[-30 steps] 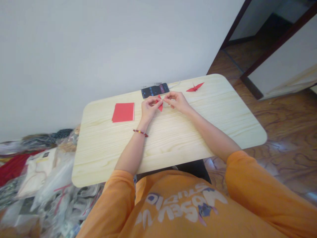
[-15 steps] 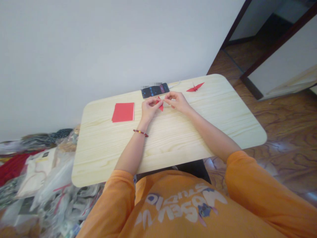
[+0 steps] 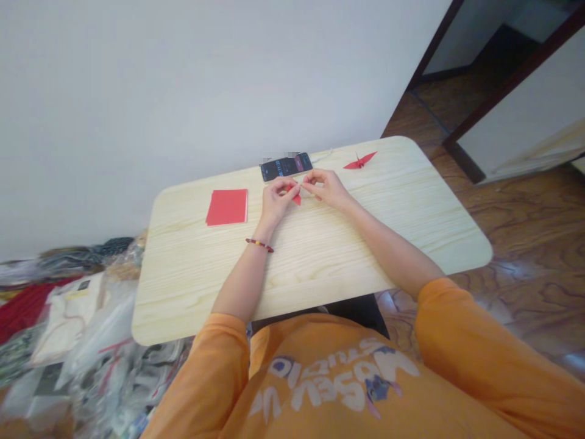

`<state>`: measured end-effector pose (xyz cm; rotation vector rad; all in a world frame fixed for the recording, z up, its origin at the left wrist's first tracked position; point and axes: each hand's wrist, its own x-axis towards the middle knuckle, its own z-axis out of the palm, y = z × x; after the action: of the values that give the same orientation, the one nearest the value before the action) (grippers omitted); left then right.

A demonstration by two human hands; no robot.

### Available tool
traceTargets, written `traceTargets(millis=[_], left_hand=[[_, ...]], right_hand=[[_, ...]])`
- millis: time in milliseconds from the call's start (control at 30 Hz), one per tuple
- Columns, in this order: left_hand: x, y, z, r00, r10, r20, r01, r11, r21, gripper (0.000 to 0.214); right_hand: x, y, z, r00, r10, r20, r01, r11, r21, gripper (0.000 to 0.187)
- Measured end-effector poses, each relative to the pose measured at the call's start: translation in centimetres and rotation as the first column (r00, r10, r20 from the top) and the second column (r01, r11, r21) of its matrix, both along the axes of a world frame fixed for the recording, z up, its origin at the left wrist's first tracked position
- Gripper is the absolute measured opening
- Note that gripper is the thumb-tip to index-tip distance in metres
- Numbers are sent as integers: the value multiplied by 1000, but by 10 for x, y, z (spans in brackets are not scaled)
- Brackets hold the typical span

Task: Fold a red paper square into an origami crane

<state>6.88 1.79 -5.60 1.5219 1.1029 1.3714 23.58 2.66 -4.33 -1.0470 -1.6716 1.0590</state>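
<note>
A small piece of folded red paper (image 3: 297,199) is pinched between the thumb and fingers of my left hand (image 3: 276,198), above the middle of the table. My right hand (image 3: 326,188) closes thumb and fingertips on the right tip of the same paper. Fingers cover much of the paper, so its full shape is hidden. Left of my hands lies a stack of square red paper (image 3: 227,207). A finished red paper crane (image 3: 361,161) with spread wings rests at the back right.
A phone (image 3: 286,167) with its screen lit lies behind my hands, a white cable (image 3: 323,156) running from it. The light wooden table (image 3: 320,262) stands against a white wall. Clothes and plastic bags (image 3: 86,329) are heaped on the left. Wooden floor (image 3: 530,213) shows on the right.
My hands stay almost in place, still pinching the paper. Less of its upper part shows above my left fingers, which have shifted very slightly.
</note>
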Motion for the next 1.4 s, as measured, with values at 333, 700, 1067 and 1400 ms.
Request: traceTargets(millis=[333,700,1067,1400], left_hand=[[0,1,-2,1000,2,8,-2,1000,-21,11],[2,-1,-1,998,57,20,-58,998,31,14],[2,-1,-2,999,37,10,-38,999,22,19],[2,2,-6,998,14,69,-9,998,-61,24]], right_hand=[[2,-1,3,999,-34,-5,34,999,7,21],[0,-2,5,990,-129,-52,123,988,-95,11],[-3,-5,8,987,-87,-135,61,982,-180,19],[-1,-3,4,988,-91,-124,67,981,-179,18]])
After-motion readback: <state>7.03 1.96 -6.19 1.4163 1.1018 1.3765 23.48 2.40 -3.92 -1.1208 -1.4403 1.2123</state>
